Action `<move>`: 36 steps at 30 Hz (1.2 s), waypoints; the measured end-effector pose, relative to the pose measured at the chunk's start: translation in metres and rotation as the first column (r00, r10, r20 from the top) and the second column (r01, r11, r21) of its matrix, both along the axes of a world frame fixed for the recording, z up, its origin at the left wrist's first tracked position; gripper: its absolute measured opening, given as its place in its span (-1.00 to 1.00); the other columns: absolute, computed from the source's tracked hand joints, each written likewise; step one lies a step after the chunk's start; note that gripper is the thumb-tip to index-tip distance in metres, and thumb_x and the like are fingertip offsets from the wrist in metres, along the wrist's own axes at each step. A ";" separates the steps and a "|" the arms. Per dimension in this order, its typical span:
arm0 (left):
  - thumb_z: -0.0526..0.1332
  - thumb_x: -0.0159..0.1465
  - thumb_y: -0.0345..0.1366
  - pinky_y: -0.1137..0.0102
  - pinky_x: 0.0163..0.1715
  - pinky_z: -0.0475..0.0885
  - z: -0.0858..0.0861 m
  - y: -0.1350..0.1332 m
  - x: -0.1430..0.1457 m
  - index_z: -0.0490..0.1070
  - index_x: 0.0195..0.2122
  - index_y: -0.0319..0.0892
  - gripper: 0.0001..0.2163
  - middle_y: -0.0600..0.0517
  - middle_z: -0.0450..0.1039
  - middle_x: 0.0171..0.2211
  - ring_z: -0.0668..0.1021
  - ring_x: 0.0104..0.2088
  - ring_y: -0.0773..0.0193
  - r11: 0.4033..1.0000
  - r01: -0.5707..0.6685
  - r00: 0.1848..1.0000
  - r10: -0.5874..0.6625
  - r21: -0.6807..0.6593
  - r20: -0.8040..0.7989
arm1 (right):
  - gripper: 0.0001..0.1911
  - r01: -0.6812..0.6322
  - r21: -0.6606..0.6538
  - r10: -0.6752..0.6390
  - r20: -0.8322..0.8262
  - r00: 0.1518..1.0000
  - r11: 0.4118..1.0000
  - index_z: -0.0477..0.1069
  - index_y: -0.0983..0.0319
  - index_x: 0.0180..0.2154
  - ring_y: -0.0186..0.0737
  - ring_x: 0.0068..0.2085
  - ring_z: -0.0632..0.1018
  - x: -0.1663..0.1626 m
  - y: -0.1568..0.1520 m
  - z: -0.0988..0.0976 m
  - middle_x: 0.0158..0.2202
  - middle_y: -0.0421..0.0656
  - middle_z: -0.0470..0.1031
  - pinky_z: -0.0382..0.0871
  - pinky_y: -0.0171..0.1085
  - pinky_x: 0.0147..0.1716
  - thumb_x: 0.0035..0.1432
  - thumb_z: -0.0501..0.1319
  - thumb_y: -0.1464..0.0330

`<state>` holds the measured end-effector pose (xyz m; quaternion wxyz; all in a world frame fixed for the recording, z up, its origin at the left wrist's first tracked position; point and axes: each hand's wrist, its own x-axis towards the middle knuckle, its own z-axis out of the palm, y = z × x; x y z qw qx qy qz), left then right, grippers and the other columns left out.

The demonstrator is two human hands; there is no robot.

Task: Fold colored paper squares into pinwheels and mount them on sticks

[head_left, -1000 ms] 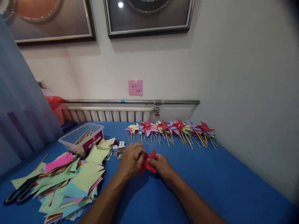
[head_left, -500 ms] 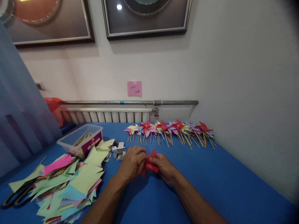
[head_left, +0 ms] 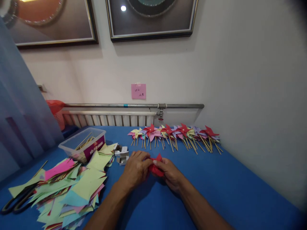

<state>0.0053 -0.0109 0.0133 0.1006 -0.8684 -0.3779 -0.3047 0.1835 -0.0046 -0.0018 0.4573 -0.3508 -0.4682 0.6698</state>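
At frame centre, left hand (head_left: 134, 168) and right hand (head_left: 169, 172) pinch a red paper (head_left: 156, 166), tips upward, mostly hidden by fingers.

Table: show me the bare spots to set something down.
Bare blue table right of the right hand and red paper, in front of the pinwheels. Smaller patch between tub and pinwheels. Crowded left: paper pile, scissors.

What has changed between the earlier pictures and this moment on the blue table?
The left hand and right hand drew closer together, still holding the red paper, whose spread points are now pressed into a smaller bundle. The row of pinwheels, paper pile, plastic box and scissors stayed put.
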 end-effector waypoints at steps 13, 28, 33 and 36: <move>0.12 0.31 -0.27 0.34 -0.31 0.35 0.002 0.006 0.001 0.51 -0.36 -0.13 -0.81 0.01 0.50 -0.43 0.51 -0.37 0.22 0.848 0.050 0.689 0.353 -0.528 0.633 | -0.70 0.202 0.044 -0.204 0.053 0.977 0.978 0.50 0.27 -0.41 -0.38 -0.54 0.40 0.001 0.014 -0.013 -0.53 -0.22 0.52 0.21 -0.36 -0.48 -0.08 0.43 0.19; 0.42 -0.16 -0.24 0.45 -0.48 0.28 -0.013 0.008 0.018 0.47 -0.54 -0.26 -0.77 0.01 0.46 -0.59 0.42 -0.55 0.36 0.475 0.577 0.361 0.581 -0.664 0.730 | -0.67 0.079 0.115 -0.094 0.134 0.986 0.990 0.56 0.28 -0.34 -0.20 -0.37 0.56 -0.004 0.009 -0.015 -0.41 -0.13 0.61 0.40 -0.27 -0.32 -0.09 0.45 0.18; 0.39 -0.13 -0.20 0.48 -0.58 0.14 -0.018 0.010 0.021 0.38 -0.62 -0.23 -0.76 0.10 0.34 -0.68 0.29 -0.64 0.45 0.527 0.506 0.370 0.582 -0.682 0.724 | -0.63 0.082 0.059 -0.084 0.029 0.996 0.995 0.56 0.26 -0.32 -0.18 -0.34 0.58 -0.007 0.005 -0.011 -0.37 -0.12 0.63 0.43 -0.24 -0.26 -0.12 0.48 0.15; 0.40 -0.14 -0.19 0.48 -0.60 0.12 -0.019 0.010 0.024 0.36 -0.61 -0.22 -0.74 0.11 0.32 -0.68 0.28 -0.65 0.45 0.539 0.484 0.364 0.593 -0.689 0.719 | -0.59 0.062 0.021 -0.062 -0.032 0.998 0.998 0.58 0.26 -0.25 -0.18 -0.28 0.60 -0.009 0.002 -0.007 -0.31 -0.10 0.64 0.43 -0.24 -0.18 -0.14 0.49 0.18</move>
